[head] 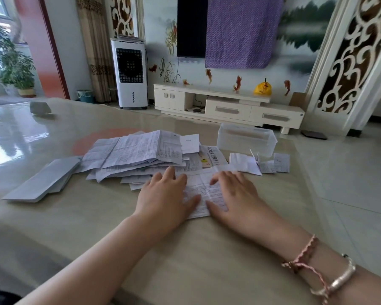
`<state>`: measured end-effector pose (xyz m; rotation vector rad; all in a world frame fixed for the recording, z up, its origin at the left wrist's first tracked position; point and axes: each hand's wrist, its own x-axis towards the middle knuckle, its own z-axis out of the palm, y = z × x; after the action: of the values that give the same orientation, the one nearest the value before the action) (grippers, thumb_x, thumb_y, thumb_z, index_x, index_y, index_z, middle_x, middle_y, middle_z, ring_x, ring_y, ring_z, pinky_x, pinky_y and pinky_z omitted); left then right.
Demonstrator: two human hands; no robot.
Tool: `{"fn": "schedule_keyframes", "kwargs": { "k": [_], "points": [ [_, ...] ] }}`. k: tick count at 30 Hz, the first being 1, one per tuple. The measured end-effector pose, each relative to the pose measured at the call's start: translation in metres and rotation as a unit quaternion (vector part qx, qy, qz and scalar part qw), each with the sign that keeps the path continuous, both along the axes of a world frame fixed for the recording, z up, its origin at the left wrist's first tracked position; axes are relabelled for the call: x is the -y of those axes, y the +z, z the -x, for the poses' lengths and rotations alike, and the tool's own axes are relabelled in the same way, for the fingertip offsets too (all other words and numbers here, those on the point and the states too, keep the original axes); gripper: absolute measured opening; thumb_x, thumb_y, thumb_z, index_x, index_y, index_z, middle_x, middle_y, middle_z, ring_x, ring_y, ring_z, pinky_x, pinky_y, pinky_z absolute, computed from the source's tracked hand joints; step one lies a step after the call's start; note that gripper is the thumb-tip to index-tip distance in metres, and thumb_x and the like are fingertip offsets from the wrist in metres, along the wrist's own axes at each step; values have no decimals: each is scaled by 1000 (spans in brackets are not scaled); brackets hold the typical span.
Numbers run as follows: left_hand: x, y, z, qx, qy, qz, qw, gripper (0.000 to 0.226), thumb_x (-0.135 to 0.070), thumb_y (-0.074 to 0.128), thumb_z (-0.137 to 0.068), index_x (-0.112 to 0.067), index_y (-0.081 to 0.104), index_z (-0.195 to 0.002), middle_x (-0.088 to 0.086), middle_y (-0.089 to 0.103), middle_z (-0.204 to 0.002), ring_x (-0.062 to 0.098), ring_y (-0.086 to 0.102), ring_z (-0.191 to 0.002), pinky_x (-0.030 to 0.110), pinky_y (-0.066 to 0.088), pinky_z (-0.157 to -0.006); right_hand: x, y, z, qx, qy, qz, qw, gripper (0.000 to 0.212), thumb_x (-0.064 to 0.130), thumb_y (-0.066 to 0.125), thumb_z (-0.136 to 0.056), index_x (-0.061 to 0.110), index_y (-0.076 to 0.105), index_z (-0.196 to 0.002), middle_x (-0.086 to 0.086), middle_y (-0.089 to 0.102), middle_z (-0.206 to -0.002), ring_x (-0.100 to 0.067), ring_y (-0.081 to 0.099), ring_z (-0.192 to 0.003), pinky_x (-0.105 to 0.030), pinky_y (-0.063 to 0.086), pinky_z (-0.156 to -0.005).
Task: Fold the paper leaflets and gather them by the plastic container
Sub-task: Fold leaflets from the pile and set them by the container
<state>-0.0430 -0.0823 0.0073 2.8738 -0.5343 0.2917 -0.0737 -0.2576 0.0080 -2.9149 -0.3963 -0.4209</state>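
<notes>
Pressing one printed leaflet (204, 192) flat on the table (185, 260) with both hands. My left hand (163, 197) lies palm-down on the leaflet's left part, fingers straight and slightly spread, thumb angled across the print. My right hand (233, 194) lies palm-down on its right part, fingers also extended, thumb pointing in toward the left thumb. Neither hand curls round anything. The leaflet's long axis runs away from me, tilted a little to the right at the far end; a vertical crease shows between my thumbs.

Beyond my left fingers: a loose heap of unfolded leaflets (136, 153), sheets overlapping at mixed angles, mostly lying wide across the table. To the right, a few small folded leaflets (260, 164) sit together, touching or just in front of the clear plastic container (246, 139), which stands upright without a lid, long side facing me. The container's lid (44, 181), pale, lies flat at far left, well apart from it.
</notes>
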Motion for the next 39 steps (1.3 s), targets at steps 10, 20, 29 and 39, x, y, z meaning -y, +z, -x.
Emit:
{"fn": "schedule_keyframes", "kwargs": {
  "k": [10, 20, 29, 39],
  "points": [
    [-8, -5, 7, -20, -74, -10, 997, 56, -69, 35, -87, -40, 38, -135, -13, 31, -130, 16, 29, -122, 33, 25, -108, 55, 7, 14, -45, -7, -5, 999, 30, 21, 48, -93, 27, 37, -120, 9, 39, -129, -7, 28, -129, -14, 18, -98],
    [-9, -2, 10, -4, -152, -10, 988, 76, -82, 30, -74, -38, 44, -135, -24, 40, -133, 7, 32, -125, 30, 32, -106, 57, 17, 18, -111, 49, -46, 992, 40, 43, 61, -86, 45, 51, -124, 24, 58, -123, 3, 54, -110, -28, 45, -96],
    [-11, 4, 11, 43, -163, -24, 985, 58, -74, 40, -82, -34, 49, -124, -20, 52, -119, 6, 41, -116, 27, 43, -88, 55, 25, 11, -91, 39, -49, 994, 39, 12, 55, -86, 35, 63, -116, 22, 65, -107, 11, 56, -88, -5, 39, -73],
    [-19, 18, 3, -76, -87, 211, 971, 19, -37, 68, -84, -19, 66, -78, 4, 64, -72, 22, 59, -69, 29, 44, -61, 62, 37, 10, -169, 37, -339, 925, 18, 32, 65, -87, 21, 70, -74, 10, 69, -74, -5, 64, -72, -16, 45, -70]
  ]
}}
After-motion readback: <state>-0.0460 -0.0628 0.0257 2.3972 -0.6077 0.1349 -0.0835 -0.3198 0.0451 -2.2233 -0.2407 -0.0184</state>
